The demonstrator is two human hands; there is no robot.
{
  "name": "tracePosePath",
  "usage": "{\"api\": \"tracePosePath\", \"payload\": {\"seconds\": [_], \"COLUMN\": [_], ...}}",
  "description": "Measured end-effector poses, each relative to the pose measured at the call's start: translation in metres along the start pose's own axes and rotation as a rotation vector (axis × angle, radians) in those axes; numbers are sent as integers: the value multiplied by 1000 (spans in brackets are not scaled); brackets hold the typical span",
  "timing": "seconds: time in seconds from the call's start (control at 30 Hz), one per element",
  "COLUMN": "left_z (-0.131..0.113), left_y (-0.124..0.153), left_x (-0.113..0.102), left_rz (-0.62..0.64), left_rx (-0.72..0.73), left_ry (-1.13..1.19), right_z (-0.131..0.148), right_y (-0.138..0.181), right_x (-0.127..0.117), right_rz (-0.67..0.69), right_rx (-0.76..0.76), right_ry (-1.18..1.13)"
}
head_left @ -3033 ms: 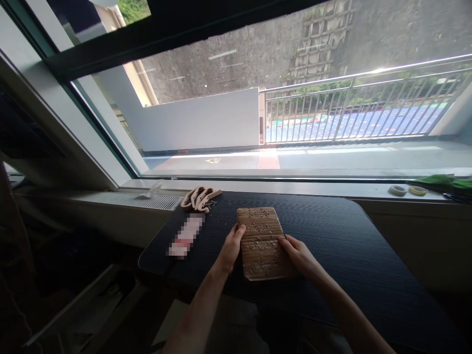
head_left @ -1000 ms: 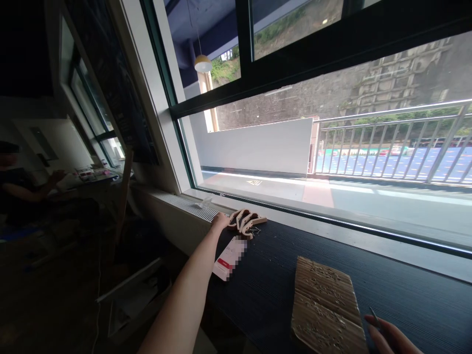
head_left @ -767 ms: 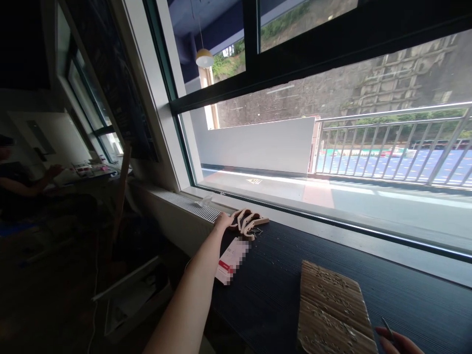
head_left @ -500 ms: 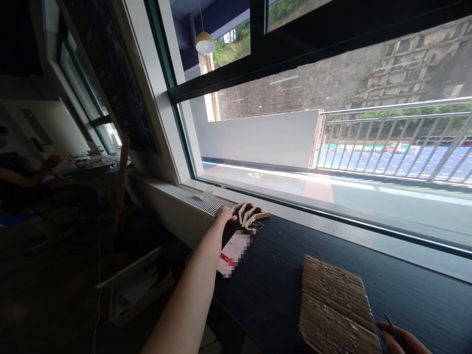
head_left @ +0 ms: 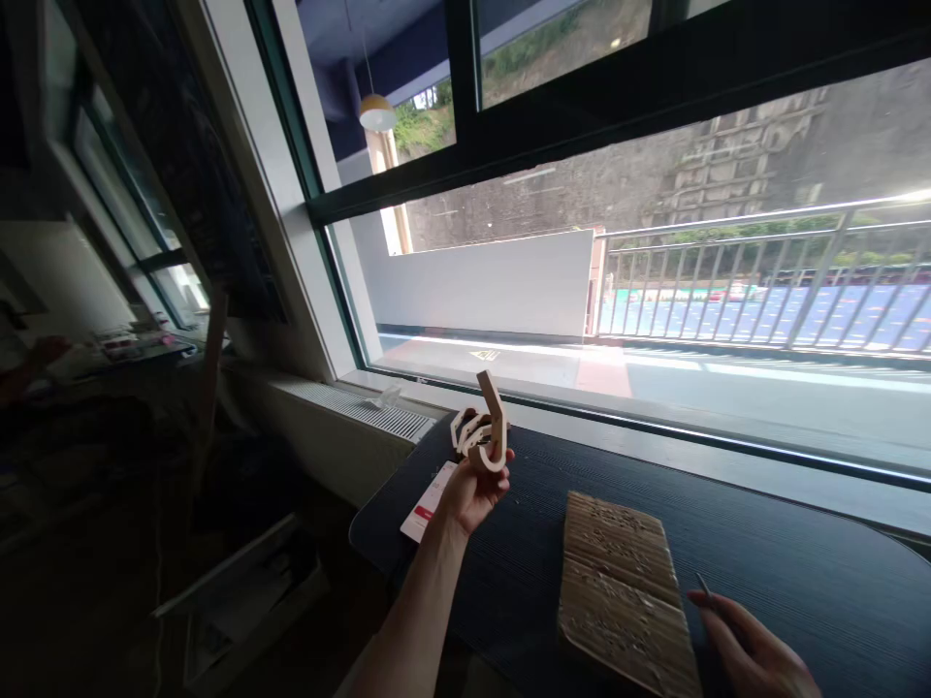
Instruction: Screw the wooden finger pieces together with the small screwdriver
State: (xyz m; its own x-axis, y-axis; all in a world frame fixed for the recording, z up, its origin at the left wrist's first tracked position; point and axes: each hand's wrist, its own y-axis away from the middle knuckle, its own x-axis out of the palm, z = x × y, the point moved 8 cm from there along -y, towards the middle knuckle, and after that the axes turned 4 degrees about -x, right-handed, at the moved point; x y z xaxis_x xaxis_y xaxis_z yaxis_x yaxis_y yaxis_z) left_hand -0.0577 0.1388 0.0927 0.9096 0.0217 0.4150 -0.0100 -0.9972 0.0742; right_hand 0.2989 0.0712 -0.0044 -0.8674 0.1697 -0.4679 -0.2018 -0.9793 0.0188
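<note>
- Since half a second ago, the left hand [head_left: 474, 492] has come away from the far corner of the table, and a J-shaped piece [head_left: 498, 427] has come up with it.
- On my head feed, I have that piece clasped in the left fingers by its rounded lower end, above the table; it looks like pale, smooth wood, with a straight upper arm angled at a bend.
- My right hand [head_left: 753, 640] is curled around a thin grey rod [head_left: 703, 584], metallic-looking, its tip poking out past the fingers.
- Just left of that hand I see a thick brown slab [head_left: 624, 577], ribbed like corrugated cardboard, creased across the middle and rough with bands of small raised flecks.
- Under it, the dark table [head_left: 538, 528] shows a fine grain and a rounded corner.
- Behind the raised piece, similar pale pieces [head_left: 465, 436] with bends and small dark holes lie bunched together.
- Partly behind the left wrist lies a flat whitish rectangle [head_left: 426, 504] with a red band; I can't read its lettering.
- Outside the window, a yellowish triangular sign [head_left: 484, 355] marks the floor, its writing illegible.
</note>
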Motion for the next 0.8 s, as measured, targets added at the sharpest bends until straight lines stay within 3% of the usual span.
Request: {"api": "tracePosePath", "payload": {"seconds": [0.03,0.1,0.23,0.37,0.53,0.7,0.8], "left_z": [20,53,90,94,89,86,90], "left_y": [14,38,70,83,89,98,103], "left_x": [17,38,59,59,50,49,51], "left_rz": [85,124,94,71,52,76,101], "left_rx": [-77,-202,-325,-342,-309,-295,-344], "left_ry": [187,367,304,242,143,-25,-82], "right_z": [8,21,19,14,4,12,29], "right_y": [5,12,20,19,15,23,35], "right_x": [-2,-5,4,6,-4,0,8], "right_rz": [-14,-47,30,75,5,39,94], "right_rx": [0,-19,59,-13,-44,31,-11], "right_ry": [-28,-77,-246,-248,-101,-325,-402]}}
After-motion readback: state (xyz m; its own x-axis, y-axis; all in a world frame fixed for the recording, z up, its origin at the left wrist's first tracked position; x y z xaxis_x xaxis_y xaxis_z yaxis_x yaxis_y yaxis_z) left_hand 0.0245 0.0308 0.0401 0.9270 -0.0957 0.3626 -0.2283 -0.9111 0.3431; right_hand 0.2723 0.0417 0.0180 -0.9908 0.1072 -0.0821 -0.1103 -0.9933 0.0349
